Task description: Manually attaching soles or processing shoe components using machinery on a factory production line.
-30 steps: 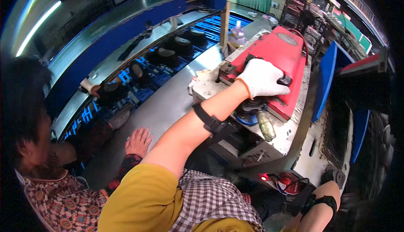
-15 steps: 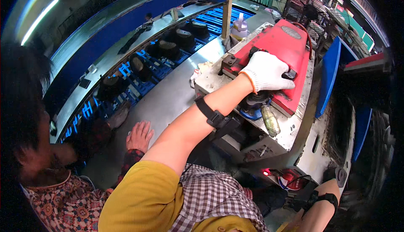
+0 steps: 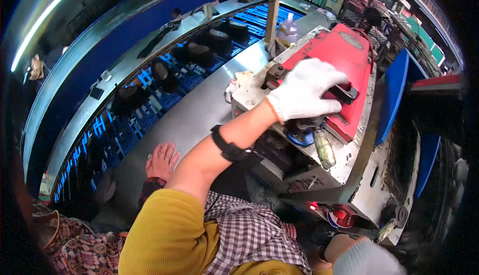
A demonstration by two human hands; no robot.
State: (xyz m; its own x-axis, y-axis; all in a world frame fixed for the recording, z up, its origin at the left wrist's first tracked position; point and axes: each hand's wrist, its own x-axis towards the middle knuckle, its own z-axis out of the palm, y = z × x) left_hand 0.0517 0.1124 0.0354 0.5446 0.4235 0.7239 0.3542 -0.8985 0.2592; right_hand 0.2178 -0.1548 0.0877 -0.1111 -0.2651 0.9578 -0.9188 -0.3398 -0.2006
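Observation:
My left hand (image 3: 307,90), in a white knitted glove, hovers over the red cover (image 3: 344,60) of a worn white machine (image 3: 344,160). Thumb and forefinger are spread apart on either side of a short black handle-like part (image 3: 345,93) on that cover; I see nothing held. Below the wrist sit a dark round part with a blue base (image 3: 303,139) and a yellowish handle wrapped in clear film (image 3: 325,149). My right hand (image 3: 369,258), also gloved in white, is low at the right edge of my apron, smeared by motion, its fingers not readable.
Another person's bare hand (image 3: 162,159) rests on the metal table (image 3: 194,113) to my left. Beyond it, dark shoe-like pieces (image 3: 199,53) stand on a blue-lit roller line. A squeeze bottle (image 3: 287,29) is behind the machine; a blue panel (image 3: 392,95) stands at right.
My left hand has drawn back slightly to the left, its fingers opening off the black part. The right gloved hand has come into view at the bottom. The person at left has leaned away.

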